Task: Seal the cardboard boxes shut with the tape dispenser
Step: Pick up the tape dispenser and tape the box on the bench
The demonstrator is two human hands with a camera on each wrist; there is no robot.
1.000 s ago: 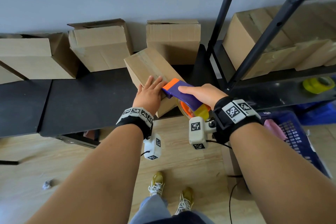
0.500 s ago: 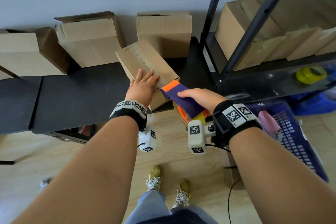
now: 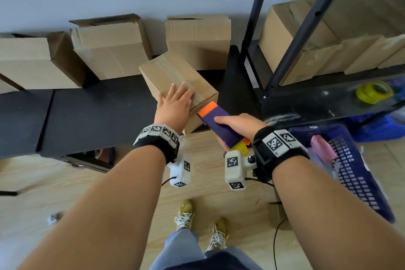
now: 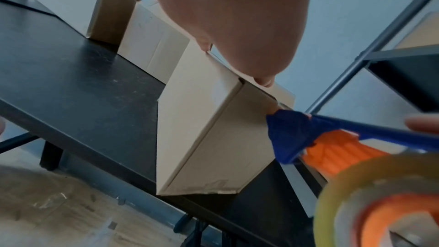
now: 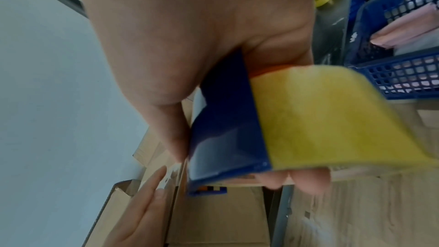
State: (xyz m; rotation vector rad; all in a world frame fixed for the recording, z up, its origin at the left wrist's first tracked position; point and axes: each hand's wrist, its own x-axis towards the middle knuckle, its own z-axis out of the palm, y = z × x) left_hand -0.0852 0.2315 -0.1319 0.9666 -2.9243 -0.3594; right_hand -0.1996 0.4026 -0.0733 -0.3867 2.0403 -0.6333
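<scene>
The cardboard box stood on the black table, at its near right corner, turned at an angle so that one lower corner hung just past the table's front edge. Its long axis ran from that near corner away and to the left, toward the wall, and a strip of clear tape lay along the top seam in the same direction. The left hand lay flat on the near end of the box's top, fingers straight and slightly spread, pressing the flaps down without curling round anything. The right hand gripped the tape dispenser from above, its fingers wrapped over the purple body and the thumb laid along the top. The dispenser's orange nose touched the near right edge of the box, just beside the left hand, and its long axis pointed up and left along the seam; its yellowish tape roll hung at the rear, below the right wrist.

Behind the box, three more cardboard boxes stood in a row against the wall. To the right of the box stood a black metal shelf carrying further cartons and a yellow tape roll. Nearer than the shelf, a blue plastic basket sat on the wooden floor.
</scene>
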